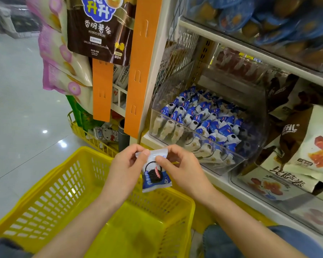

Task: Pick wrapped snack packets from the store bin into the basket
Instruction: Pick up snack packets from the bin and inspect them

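A blue-and-white wrapped snack packet (155,175) with a dark cookie picture hangs upright above the yellow basket (50,192). My left hand (126,168) pinches its top left corner and my right hand (183,168) pinches its top right edge. The basket stands on the floor below my hands and its inside shows no packets. The clear plastic store bin (222,155) sits on the shelf to the right of my hands, filled with several matching blue-and-white packets (203,116).
An orange shelf upright (140,71) stands just left of the bin. Hanging potato stick bags (99,28) and pink bags (60,58) are at upper left. Another yellow basket (86,135) with goods sits behind. Larger snack bags (309,142) fill the right shelf. My knees are at the bottom.
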A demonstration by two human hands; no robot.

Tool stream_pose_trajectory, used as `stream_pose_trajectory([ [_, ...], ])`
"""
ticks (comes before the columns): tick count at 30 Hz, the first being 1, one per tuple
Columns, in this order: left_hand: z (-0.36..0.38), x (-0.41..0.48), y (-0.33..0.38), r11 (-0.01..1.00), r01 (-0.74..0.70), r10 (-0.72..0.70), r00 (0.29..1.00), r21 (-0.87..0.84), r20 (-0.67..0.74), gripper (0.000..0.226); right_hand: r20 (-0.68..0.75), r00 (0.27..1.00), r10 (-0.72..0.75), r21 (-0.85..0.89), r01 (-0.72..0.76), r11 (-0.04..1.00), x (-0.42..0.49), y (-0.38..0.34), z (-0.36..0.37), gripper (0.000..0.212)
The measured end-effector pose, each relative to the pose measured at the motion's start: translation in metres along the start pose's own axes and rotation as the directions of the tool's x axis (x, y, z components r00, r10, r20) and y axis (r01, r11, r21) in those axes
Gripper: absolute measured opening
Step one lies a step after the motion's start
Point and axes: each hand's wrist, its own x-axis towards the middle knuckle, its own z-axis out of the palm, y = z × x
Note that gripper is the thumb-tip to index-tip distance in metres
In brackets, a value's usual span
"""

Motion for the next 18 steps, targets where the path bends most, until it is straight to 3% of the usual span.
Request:
stream_pose_trajectory([
  [8, -0.0015, 0.0, 0.0006, 0.999, -0.034, 0.032, 0.997, 0.02, 0.067, 0.015, -0.033, 0.995, -0.095, 0.03, 0.096, 0.995, -0.0009, 0.0007, -0.0006, 0.012],
  [14, 0.0, -0.0001, -0.0004, 1.0, 0.003, -0.003, 0.997, 0.007, 0.071, 0.024, -0.043, 0.976, -0.212, -0.2, 0.2, 0.959, -0.003, -0.0002, -0.0044, 0.011],
  [18, 0.0026, -0.0002, -0.0026, 0.999, 0.018, -0.019, 0.999, 0.037, 0.028, 0.014, -0.087, 0.944, -0.318, -0.327, 0.275, 0.904, -0.0047, 0.0009, -0.0082, 0.003],
])
